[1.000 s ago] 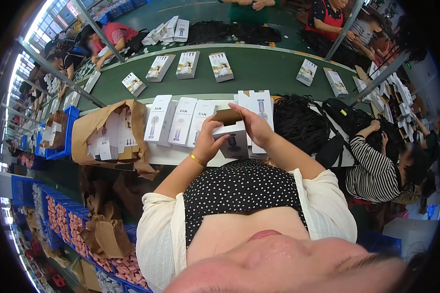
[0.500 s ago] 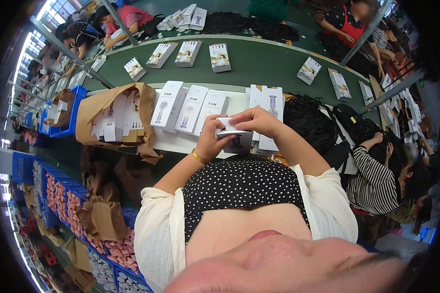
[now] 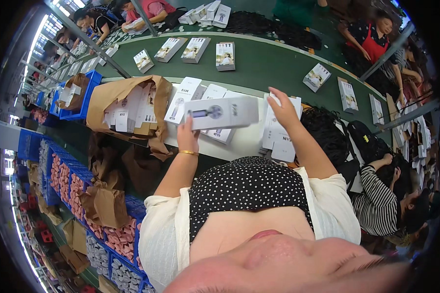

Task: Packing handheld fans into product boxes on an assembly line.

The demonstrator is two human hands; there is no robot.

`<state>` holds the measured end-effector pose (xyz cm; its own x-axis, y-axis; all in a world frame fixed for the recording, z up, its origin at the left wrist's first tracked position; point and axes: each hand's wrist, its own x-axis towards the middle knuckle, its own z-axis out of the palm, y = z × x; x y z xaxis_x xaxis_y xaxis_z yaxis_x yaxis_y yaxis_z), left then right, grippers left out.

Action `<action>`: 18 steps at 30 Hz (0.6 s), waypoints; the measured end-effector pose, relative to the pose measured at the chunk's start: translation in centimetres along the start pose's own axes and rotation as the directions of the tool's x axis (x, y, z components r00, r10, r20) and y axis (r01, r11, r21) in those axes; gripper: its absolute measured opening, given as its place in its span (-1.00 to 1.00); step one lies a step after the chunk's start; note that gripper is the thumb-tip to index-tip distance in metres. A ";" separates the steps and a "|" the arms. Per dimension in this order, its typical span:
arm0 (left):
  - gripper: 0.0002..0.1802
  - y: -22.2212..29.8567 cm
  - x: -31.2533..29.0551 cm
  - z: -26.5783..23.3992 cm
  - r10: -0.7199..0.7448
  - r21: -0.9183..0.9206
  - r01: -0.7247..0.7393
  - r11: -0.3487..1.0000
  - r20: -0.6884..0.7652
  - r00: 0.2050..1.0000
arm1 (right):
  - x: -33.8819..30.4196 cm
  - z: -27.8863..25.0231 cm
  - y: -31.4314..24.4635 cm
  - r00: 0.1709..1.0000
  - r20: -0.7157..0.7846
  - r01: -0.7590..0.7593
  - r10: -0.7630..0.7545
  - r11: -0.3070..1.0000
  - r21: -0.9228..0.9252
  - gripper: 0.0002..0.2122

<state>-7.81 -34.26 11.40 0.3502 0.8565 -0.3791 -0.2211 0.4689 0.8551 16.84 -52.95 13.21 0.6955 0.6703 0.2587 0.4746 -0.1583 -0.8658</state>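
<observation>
Both hands have come apart since a moment ago — back then they held one small box together close in front of the chest. Now the left hand [image 3: 187, 133] alone holds a long white box [image 3: 223, 113], lifted up and lying sideways above the white table [image 3: 244, 142]. Its fingers are curled around the left end of the box, gripping it. A gold bangle [image 3: 187, 153] sits on that wrist.

The right hand [image 3: 282, 108] has gone out to the right. Its fingers are spread loose and flat, resting on a stack of white boxes [image 3: 276, 128] on the table. It grips nothing.

More white boxes [image 3: 185, 95] lie in a row just behind the held box. To the left, a brown paper bag [image 3: 113, 93] holds more of them. Behind the table runs a green belt [image 3: 269, 63] with boxes spaced along it — other people sit on its far side.
</observation>
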 end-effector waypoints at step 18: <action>-0.69 -6.1 4.8 -4.2 -0.304 -0.067 0.296 0.953 -0.236 0.923 | 0.0 -2.9 4.1 0.703 -0.120 -0.479 0.701 0.342 -0.808 -0.13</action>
<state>-8.63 -32.11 2.91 0.1752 0.6992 -0.6932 -0.1677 0.7150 0.6788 20.36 -55.68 10.94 0.8864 0.2735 -0.3735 0.2654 -0.9613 -0.0742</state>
